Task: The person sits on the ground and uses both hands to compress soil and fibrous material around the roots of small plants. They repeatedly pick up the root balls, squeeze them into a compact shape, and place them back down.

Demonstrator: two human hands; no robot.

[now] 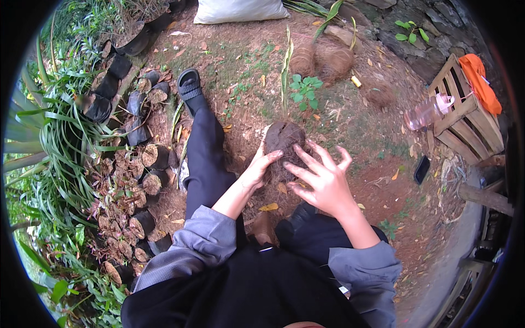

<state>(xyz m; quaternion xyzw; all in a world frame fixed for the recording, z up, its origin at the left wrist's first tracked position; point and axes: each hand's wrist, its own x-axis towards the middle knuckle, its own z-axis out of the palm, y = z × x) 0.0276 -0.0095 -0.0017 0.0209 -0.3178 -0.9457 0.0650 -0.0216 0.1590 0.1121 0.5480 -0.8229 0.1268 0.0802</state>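
Observation:
A rounded ball of dark soil [284, 138] with brown fibre strands around it is held up in front of me. A long variegated leaf [286, 69] rises from its far side. My left hand [262, 164] grips the ball from the left, thumb on its near side. My right hand [322, 174] is spread at the ball's right side, its fingertips at the loose fibres. Beyond, two fibre-wrapped balls [302, 59] with similar leaves lie on the ground, and a loose clump of brown fibre [378, 93] is to their right.
Black plant bags [119, 65] and dense greenery stand left. A white sack [241, 10] is at the far edge. To the right are a wooden crate [467, 115] with an orange cloth [480, 82], a pink-capped bottle [424, 112] and a phone [421, 169]. A small green plant [305, 91] grows ahead.

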